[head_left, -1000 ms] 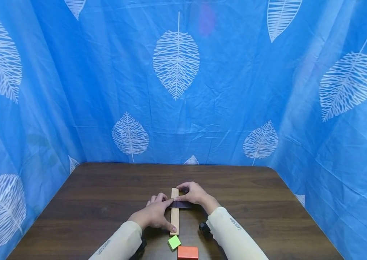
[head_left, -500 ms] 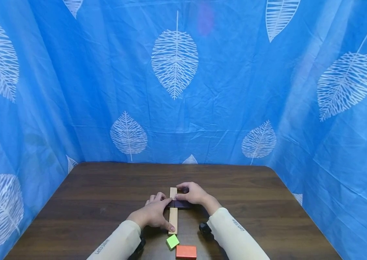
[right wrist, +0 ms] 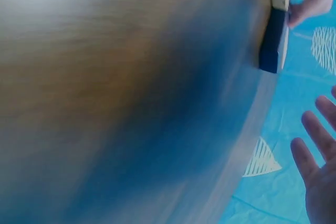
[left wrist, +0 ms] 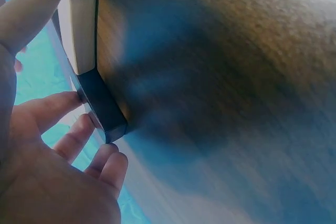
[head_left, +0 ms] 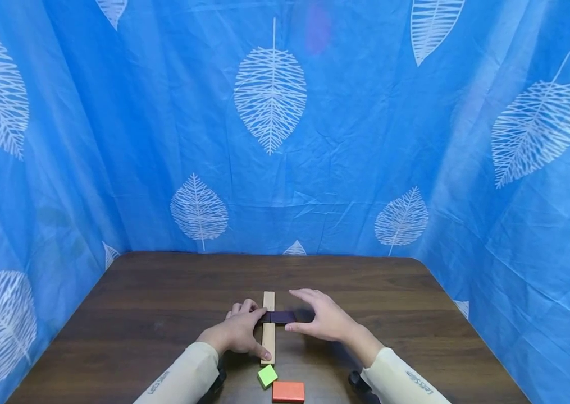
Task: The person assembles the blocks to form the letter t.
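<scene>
Pale wooden blocks form a line on the table, a near one (head_left: 268,340) and a far one (head_left: 269,300). Between them, dark blocks lie crosswise, the right one (head_left: 283,317) showing best. My left hand (head_left: 236,332) rests along the left side, its thumb on the near pale block's front end. Its fingertips touch a dark block (left wrist: 103,103) in the left wrist view, fingers loosely bent and apart. My right hand (head_left: 329,318) hovers just right of the cross, fingers spread, holding nothing. The right wrist view shows it away from the dark block (right wrist: 272,40).
A lime-green block (head_left: 267,376) sits just in front of the near pale block. Beside it, closer to me, lies a red-orange block (head_left: 288,391). All stand on a dark wood table (head_left: 173,280), with a blue leaf-print curtain (head_left: 325,168) round its back and sides.
My right hand has let go of the cross of blocks and moved off to the right, its fingers spreading. The left hand stays where it was.
</scene>
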Demonstrator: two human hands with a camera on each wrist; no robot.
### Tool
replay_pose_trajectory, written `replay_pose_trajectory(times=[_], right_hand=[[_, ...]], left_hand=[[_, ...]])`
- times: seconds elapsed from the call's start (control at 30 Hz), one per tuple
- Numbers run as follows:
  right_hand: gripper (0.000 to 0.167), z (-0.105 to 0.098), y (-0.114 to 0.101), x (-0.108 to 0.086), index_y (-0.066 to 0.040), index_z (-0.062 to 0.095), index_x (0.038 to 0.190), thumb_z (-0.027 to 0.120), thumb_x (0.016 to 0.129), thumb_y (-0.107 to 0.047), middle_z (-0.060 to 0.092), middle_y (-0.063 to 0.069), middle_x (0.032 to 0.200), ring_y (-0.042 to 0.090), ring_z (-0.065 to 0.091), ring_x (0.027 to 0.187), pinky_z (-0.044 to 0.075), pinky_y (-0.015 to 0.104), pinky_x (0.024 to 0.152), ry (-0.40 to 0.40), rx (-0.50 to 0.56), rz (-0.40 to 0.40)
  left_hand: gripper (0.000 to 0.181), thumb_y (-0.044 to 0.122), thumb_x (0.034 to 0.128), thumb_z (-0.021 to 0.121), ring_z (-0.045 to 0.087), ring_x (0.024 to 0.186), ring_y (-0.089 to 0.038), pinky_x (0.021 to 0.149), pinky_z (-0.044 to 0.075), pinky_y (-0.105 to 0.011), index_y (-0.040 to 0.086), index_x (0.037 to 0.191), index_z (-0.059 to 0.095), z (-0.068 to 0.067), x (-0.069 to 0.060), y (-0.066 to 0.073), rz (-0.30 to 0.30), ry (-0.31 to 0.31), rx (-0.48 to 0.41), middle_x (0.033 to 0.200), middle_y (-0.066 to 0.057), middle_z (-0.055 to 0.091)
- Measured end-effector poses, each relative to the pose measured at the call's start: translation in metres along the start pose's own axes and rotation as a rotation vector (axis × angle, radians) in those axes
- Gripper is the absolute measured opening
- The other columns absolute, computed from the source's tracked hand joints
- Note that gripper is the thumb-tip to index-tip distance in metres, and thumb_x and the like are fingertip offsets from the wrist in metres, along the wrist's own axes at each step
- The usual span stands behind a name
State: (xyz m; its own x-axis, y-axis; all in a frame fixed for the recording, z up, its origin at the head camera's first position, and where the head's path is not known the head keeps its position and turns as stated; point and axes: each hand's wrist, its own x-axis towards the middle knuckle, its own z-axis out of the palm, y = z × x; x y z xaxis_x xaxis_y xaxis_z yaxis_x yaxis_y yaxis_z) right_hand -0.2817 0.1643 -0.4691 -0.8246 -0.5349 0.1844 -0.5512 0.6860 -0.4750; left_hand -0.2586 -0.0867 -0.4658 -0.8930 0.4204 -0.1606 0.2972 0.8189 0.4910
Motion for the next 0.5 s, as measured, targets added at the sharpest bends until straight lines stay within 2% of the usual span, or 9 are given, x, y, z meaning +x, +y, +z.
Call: replay_pose_trajectory(times=[0.2, 0.5], right_hand=[[0.090, 0.000, -0.006, -0.028, -0.014, 0.052, 0.147, 0.069, 0.080, -0.072, 0.054, 0.003, 0.145, 0.026, 0.048, 0.134, 0.036, 0.057, 0.106, 0.050, -0.081, -0.079], [0.090, -0.003, -0.011, -0.053, -0.019, 0.050, 0.149, 0.069, 0.080, -0.073, 0.051, 0.001, 0.148, 0.025, 0.046, 0.135, 0.035, 0.059, 0.106, 0.083, -0.067, -0.052]], left_hand=[[0.101, 0.048, 0.0653, 0.093, 0.037, 0.124, -0.037, 0.102, 0.035, -0.057, 0.007, 0.147, 0.051, -0.001, -0.001, 0.001, -0.005, 0.007, -0.008, 0.134, -0.010, 0.042], [0.100, 0.049, 0.0681, 0.091, 0.036, 0.125, -0.037, 0.103, 0.033, -0.057, 0.009, 0.149, 0.048, -0.005, -0.005, 0.001, -0.015, -0.027, -0.022, 0.137, -0.009, 0.040]])
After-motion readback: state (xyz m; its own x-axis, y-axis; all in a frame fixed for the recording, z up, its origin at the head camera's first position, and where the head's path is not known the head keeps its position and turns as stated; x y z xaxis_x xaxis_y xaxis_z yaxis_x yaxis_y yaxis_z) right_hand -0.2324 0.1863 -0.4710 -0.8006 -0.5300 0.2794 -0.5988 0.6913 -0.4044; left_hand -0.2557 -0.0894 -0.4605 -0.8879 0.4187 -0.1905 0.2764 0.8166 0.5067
